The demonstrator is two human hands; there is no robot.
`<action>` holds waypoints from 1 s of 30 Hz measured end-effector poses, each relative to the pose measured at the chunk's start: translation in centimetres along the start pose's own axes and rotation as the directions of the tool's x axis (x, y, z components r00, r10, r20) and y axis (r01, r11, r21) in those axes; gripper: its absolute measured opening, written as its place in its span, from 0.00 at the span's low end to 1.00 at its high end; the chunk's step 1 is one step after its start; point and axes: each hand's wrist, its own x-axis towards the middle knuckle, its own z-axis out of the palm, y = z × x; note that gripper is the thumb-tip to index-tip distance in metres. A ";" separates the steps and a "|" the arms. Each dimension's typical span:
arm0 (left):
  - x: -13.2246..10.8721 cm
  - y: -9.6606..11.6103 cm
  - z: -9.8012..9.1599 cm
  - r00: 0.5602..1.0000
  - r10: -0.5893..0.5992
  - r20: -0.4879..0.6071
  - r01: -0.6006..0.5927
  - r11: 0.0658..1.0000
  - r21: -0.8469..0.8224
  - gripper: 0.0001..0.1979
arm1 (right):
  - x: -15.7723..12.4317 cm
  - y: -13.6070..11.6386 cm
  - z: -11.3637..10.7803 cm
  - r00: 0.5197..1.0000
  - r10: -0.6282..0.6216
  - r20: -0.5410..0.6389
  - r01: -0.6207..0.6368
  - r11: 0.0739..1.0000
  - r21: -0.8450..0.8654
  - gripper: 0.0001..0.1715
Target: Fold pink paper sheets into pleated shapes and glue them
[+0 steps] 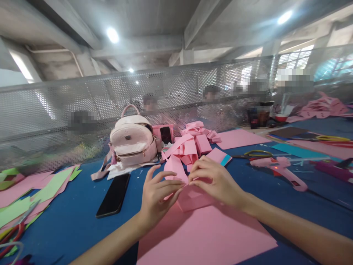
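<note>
centrally, folded pink paper point(195, 200) sits between both hands point(216, 180), pinched at its edge

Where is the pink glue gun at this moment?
In the head view, the pink glue gun lies on the blue table, to the right of the right hand and just nearer than the yellow-handled scissors.

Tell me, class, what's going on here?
A person's left hand and right hand seem to pinch folded pink paper above a large pink sheet. More folded pink pieces are piled just beyond. A pink glue gun lies to the right, and a dark-screened phone to the left on the blue tabletop.
</note>
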 end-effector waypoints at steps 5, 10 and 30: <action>0.2 0.0 -0.2 0.999 0.029 0.015 -0.029 1.000 0.009 0.10 | 0.0 0.3 -0.5 1.000 -0.017 0.002 0.017 1.000 0.009 0.06; 0.1 -0.2 -0.1 1.000 0.026 0.017 -0.027 1.000 0.006 0.09 | -0.1 -0.2 -0.7 0.999 -0.003 0.032 0.005 0.999 -0.038 0.08; 1.0 -2.2 -0.8 0.866 -0.493 0.080 0.454 0.711 -0.537 0.04 | 4.5 -2.4 -4.7 0.987 -0.140 -0.083 0.141 0.990 0.007 0.10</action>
